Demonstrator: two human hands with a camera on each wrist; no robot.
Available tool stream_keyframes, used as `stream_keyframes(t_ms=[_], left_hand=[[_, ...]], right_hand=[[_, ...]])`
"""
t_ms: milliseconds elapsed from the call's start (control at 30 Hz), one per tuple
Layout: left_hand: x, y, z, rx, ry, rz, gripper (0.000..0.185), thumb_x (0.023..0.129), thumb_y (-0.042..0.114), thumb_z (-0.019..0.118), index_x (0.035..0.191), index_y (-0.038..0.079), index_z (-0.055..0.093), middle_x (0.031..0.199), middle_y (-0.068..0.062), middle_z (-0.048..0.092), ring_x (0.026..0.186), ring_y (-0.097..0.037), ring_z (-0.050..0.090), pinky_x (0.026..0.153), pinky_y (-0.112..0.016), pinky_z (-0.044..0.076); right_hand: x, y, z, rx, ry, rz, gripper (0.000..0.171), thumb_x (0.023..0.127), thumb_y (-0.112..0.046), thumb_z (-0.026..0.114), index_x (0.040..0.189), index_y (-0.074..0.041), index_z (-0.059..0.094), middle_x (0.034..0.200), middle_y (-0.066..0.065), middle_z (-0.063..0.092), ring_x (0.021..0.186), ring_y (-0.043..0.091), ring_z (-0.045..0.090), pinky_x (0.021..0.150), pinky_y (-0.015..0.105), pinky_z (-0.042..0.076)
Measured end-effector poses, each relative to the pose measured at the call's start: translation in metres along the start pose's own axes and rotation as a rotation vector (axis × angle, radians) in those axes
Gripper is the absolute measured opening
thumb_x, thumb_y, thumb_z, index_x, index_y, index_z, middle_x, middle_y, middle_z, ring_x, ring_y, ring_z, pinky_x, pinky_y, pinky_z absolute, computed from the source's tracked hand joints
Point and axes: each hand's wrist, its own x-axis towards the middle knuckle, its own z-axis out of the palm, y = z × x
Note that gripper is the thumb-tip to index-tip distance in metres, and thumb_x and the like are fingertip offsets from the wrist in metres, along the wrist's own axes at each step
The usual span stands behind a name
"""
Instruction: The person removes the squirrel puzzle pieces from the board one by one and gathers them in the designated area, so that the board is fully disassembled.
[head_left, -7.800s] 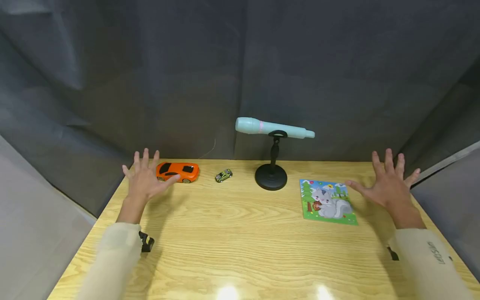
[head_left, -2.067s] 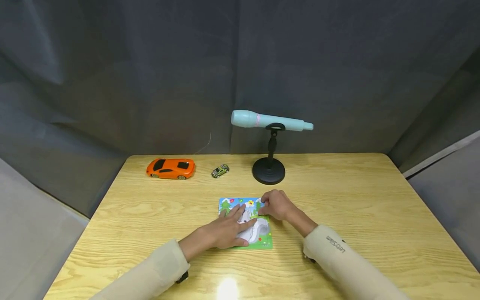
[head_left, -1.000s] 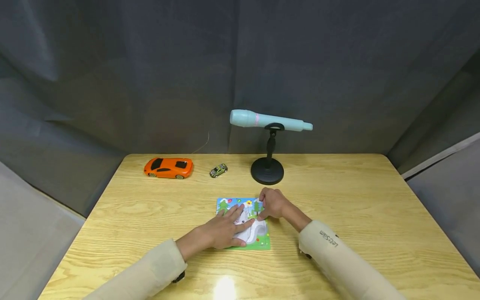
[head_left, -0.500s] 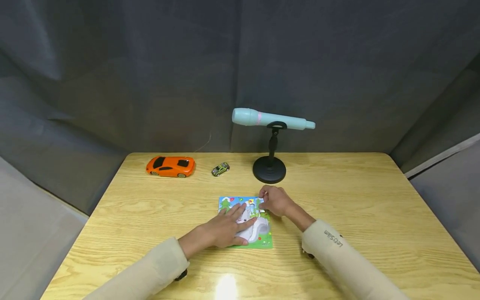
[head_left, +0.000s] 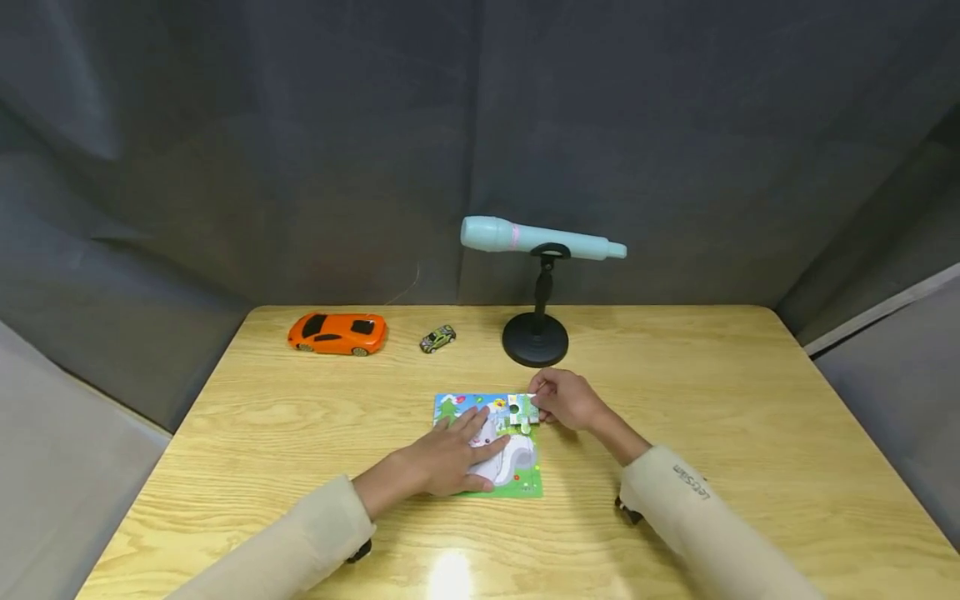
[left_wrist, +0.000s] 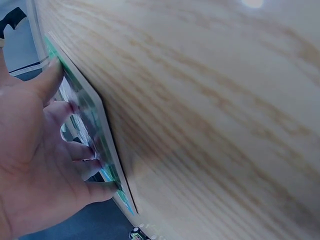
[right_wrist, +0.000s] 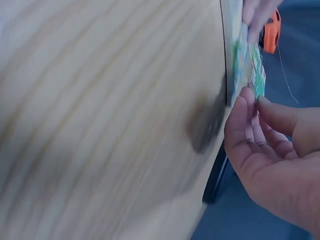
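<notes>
looking down on pale wood desk (head_left: 675,383); taking puzzle board (head_left: 517,468) as clock centre, with 12 toward dark curtain (head_left: 337,167). lying flat near mid-desk, printed with a grey animal. resting on the board with left hand (head_left: 450,460), reaching in from 8 o'clock, with fingers spread, gripping nothing; covering much of the print.

reaching in from 4 o'clock with right hand (head_left: 567,400), with grip closed: pinching puzzle piece (head_left: 527,407) between thumb and fingers over the board's 1 o'clock corner. tilted up in right wrist view, with a round hole and a knob toward 6; cannot tell whether touching the board.

noted at 10, near the desk's far edge: orange toy car (head_left: 337,333). at 11: small green-patterned toy car (head_left: 437,338). at 1: black stand (head_left: 536,342), bearing pale blue microphone (head_left: 487,234) with thick head toward 9, dipping slightly toward 3.

worn on both arms: cream sleeves (head_left: 307,529), with dark lettering on the right one. seen on desk between 6 and 7: bright glare (head_left: 450,575).
</notes>
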Motion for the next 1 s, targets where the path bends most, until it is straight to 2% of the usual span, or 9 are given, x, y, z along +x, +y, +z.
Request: stream_keyframes(t_ms=[133, 300, 600, 733, 1000], left_hand=[[-0.003, -0.001, -0.002, -0.004, 0.003, -0.001, 0.068, 0.093, 0.059, 0.042, 0.151, 0.035, 0.019, 0.16, -0.015, 0.004, 0.148, -0.032, 0.007, 0.113, -0.058, 0.024], [-0.004, 0.001, -0.003, -0.022, 0.005, -0.004, 0.067, 0.093, 0.058, 0.043, 0.151, 0.034, 0.019, 0.16, -0.016, 0.004, 0.148, -0.032, 0.007, 0.113, -0.058, 0.023], [-0.002, 0.003, 0.001, -0.016, -0.011, 0.002, 0.068, 0.093, 0.058, 0.043, 0.151, 0.035, 0.018, 0.16, -0.015, 0.004, 0.148, -0.032, 0.007, 0.113, -0.057, 0.024], [-0.001, 0.004, 0.0, -0.01, -0.007, 0.003, 0.068, 0.093, 0.058, 0.044, 0.151, 0.034, 0.019, 0.16, -0.015, 0.004, 0.148, -0.033, 0.007, 0.113, -0.057, 0.024], [0.0, 0.002, -0.001, -0.013, -0.004, -0.013, 0.068, 0.092, 0.059, 0.044, 0.151, 0.036, 0.019, 0.161, -0.014, 0.003, 0.148, -0.032, 0.007, 0.114, -0.056, 0.024]], right_hand=[[-0.006, 0.007, -0.019, 0.025, 0.012, -0.021, 0.013, 0.093, -0.001, 0.054, 0.103, 0.006, 0.056, 0.085, 0.02, 0.062, 0.071, 0.028, 0.065, 0.065, 0.039, 0.057], [-0.012, 0.023, -0.046, 0.039, 0.034, 0.024, 0.013, 0.094, -0.002, 0.053, 0.105, 0.005, 0.055, 0.087, 0.018, 0.06, 0.073, 0.026, 0.063, 0.066, 0.037, 0.057], [-0.031, 0.063, -0.081, -0.032, 0.084, 0.084, 0.017, 0.095, -0.003, 0.052, 0.108, 0.006, 0.054, 0.091, 0.018, 0.062, 0.08, 0.025, 0.066, 0.073, 0.038, 0.056], [-0.035, 0.074, -0.096, -0.046, 0.101, 0.105, 0.019, 0.095, -0.004, 0.051, 0.11, 0.008, 0.053, 0.093, 0.02, 0.063, 0.08, 0.024, 0.065, 0.07, 0.036, 0.055], [-0.04, 0.095, -0.114, -0.189, 0.121, 0.141, 0.02, 0.095, -0.008, 0.05, 0.108, 0.006, 0.055, 0.087, 0.014, 0.063, 0.075, 0.02, 0.061, 0.058, 0.025, 0.045]])
